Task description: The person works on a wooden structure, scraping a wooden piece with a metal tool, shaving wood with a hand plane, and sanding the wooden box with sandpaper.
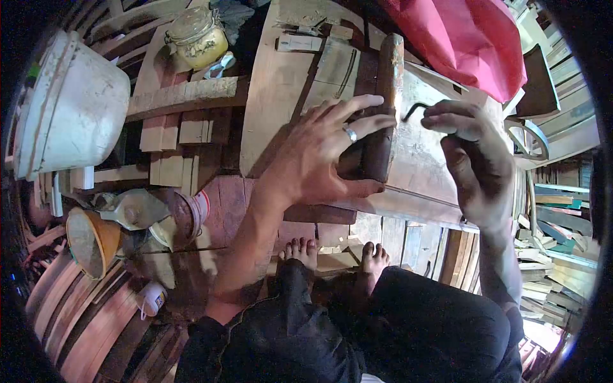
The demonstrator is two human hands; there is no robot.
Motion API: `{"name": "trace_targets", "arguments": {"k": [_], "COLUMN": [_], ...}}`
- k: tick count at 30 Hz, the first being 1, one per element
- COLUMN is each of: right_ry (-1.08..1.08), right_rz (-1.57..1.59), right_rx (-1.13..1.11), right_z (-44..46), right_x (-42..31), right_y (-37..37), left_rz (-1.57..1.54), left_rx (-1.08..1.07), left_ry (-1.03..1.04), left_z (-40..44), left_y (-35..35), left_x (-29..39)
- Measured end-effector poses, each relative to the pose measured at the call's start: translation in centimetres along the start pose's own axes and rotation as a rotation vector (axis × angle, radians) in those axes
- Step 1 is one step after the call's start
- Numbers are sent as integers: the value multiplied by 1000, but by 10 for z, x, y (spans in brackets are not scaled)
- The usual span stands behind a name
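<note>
A long dark wooden piece (379, 153) with a lighter, worn upper end lies on the wooden work surface (268, 108). My left hand (325, 143), with a ring on one finger, is spread over it, fingertips at its side and thumb near its lower end. To the right, my right hand (472, 153) is raised with curled fingers. A small black bent rod (414, 111) sits at the fingertips of that hand; whether they grip it is unclear.
Red cloth (469, 45) lies at the upper right. On the left are a white bucket (96, 102), a glass jar (199, 46) and an orange container (92, 242). Wood scraps (549, 268) pile up at the right. My bare feet rest below the work surface.
</note>
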State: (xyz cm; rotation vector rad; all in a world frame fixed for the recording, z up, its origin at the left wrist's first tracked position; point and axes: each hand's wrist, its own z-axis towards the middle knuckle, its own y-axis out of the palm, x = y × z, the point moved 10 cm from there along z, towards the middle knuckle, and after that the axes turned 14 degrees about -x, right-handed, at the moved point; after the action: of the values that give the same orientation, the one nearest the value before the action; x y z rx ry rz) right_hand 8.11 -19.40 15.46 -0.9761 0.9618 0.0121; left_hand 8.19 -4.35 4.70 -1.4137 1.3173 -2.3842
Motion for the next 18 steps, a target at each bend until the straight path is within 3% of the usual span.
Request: {"name": "trace_targets", "arguments": {"k": [3,7,18], "right_ry": [76,51,175], "right_rz": [-19,70,77], "right_rx": [-119,28,112], "right_z": [-4,-3,-12], "right_x": [4,3,5], "right_y": [5,1,-7], "left_rz": [58,-28,-36], "left_rx": [5,3,73], "left_ry": [71,30,52], "left_z": [-2,-3,-4], "left_y": [-3,-4,-6], "left_x": [7,2,1]}}
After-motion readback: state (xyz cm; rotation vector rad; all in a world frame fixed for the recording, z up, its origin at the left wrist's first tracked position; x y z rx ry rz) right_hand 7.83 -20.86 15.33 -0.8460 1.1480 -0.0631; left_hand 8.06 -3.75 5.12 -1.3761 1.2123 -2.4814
